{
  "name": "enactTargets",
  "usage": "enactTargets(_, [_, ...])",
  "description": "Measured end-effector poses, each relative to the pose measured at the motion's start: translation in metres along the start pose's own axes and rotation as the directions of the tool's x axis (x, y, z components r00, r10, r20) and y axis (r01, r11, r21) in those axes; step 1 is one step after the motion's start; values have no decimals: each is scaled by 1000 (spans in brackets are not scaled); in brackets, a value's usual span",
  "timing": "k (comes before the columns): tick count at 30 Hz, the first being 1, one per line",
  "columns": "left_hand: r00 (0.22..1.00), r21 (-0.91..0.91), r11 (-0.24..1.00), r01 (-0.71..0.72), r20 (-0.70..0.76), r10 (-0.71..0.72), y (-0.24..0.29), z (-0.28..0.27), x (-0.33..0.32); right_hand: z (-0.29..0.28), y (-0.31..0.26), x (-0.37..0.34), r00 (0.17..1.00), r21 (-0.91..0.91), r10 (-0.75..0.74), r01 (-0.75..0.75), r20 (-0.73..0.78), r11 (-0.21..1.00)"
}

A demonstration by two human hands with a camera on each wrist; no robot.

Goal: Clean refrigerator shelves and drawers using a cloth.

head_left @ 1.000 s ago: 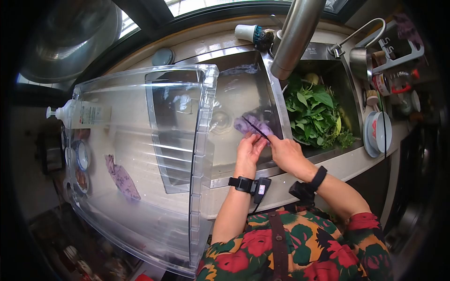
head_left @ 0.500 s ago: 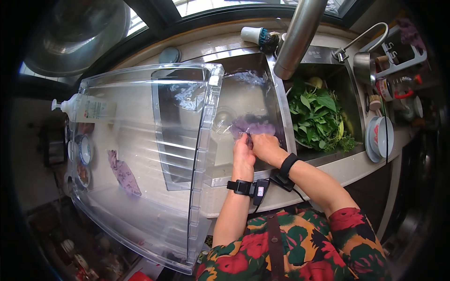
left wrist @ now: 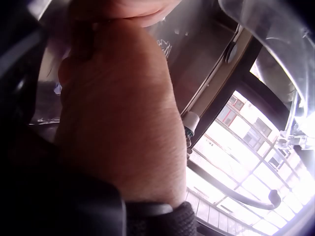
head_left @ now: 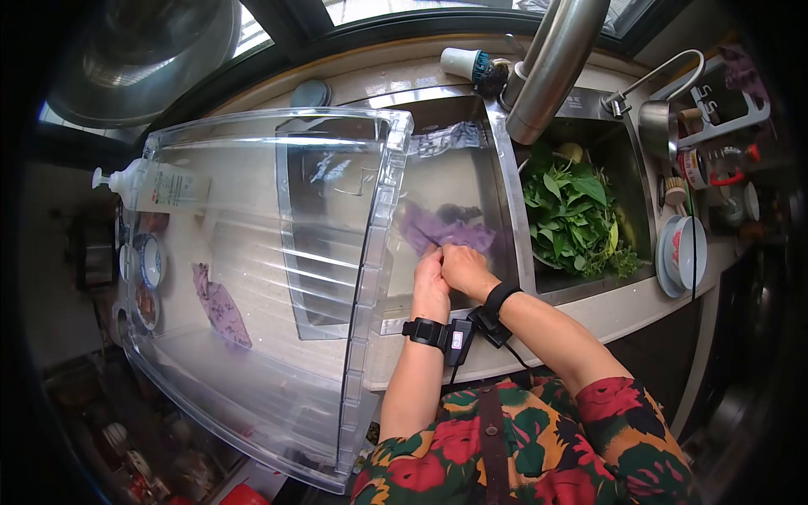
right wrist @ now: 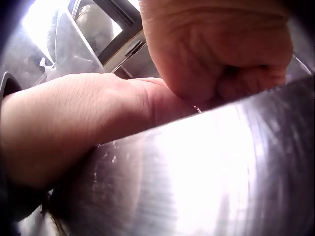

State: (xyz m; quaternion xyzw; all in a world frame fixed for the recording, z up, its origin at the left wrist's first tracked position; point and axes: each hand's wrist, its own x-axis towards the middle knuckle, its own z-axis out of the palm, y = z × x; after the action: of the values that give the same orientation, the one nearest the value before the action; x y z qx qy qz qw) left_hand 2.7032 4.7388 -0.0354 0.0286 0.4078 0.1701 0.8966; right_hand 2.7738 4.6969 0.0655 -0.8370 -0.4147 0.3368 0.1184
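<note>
A wet purple cloth [head_left: 463, 237] lies bunched in the water of the left sink basin [head_left: 513, 202], near its front edge. My right hand [head_left: 467, 271] is curled into a fist on the cloth's near side, and in the right wrist view its folded fingers show below the palm. Right beside it, my left hand [head_left: 431, 282] grips the same cloth, fingertips hidden by cloth and water. A thin dark strip [head_left: 427, 239] shows at the cloth by the left fingertips. In the left wrist view the back of the left hand [left wrist: 118, 113] fills the middle.
A large clear plastic drawer [head_left: 364, 295] covers the left counter and part of the basin. Through it show another purple cloth [head_left: 220, 307] and a pump bottle [head_left: 172, 187]. The tap [head_left: 560, 71] hangs over the divider; leafy greens [head_left: 576, 206] fill the right basin.
Both hands have drawn together on the cloth, the right hand moving left and curling. The cloth has spread in the water; the dark strip across it is now mostly out of sight.
</note>
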Motion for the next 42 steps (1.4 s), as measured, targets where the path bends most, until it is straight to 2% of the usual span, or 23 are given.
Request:
enactTargets(1, [1000, 0, 1000, 1, 0, -1, 1, 6, -5, 2, 3, 1, 1000, 0, 1, -1, 0, 1000])
enactTargets(3, [993, -38, 993, -114, 12, 115, 2, 16, -14, 4, 9, 4, 999, 68, -12, 15, -46, 998])
enactTargets(10, [991, -72, 988, -135, -18, 134, 4, 23, -18, 3, 11, 5, 999, 83, -30, 33, -32, 996])
enactTargets(13, [988, -99, 983, -152, -30, 149, 5, 23, -19, 4, 12, 5, 996, 131, -49, 59, -79, 990])
enactTargets(15, [984, -54, 984, -172, 30, 174, 4, 19, -17, 3, 14, 4, 993, 145, -85, 96, -79, 985])
enactTargets(19, [987, -67, 991, -119, 99, 126, 3, 2, -6, -2, 11, 0, 995, 145, -83, 91, -64, 985])
enactTargets(21, [987, -55, 986, -159, -23, 158, 5, 19, -17, -2, 12, 0, 997, 141, -66, 71, -39, 987])
enactTargets(25, [987, -62, 985, -159, -38, 157, 5, 18, -19, 0, 14, 1, 997, 143, -66, 69, -27, 987])
enactTargets(27, [979, 26, 979, -203, 42, 202, 4, 16, -21, 2, 14, 0, 995, 178, -79, 89, -60, 980])
enactTargets(31, [979, 62, 977, -204, 45, 201, 5, 16, -21, 0, 16, -3, 992, 183, -92, 106, -86, 977])
enactTargets(33, [985, 41, 984, -174, -1, 174, 4, 20, -24, -8, 14, -7, 994, 161, -97, 103, -48, 982])
enactTargets(37, [981, 22, 981, -195, -2, 195, 6, 25, -23, -15, 9, -7, 998, 202, -53, 55, -16, 978])
enactTargets(39, [968, -9, 970, -244, 63, 244, 13, 22, -22, -11, 5, 0, 989, 195, -112, 130, -98, 972])
enactTargets(42, [982, -15, 986, -165, 86, 166, 13, 10, -15, 2, 14, 2, 980, 145, -167, 182, -108, 973])
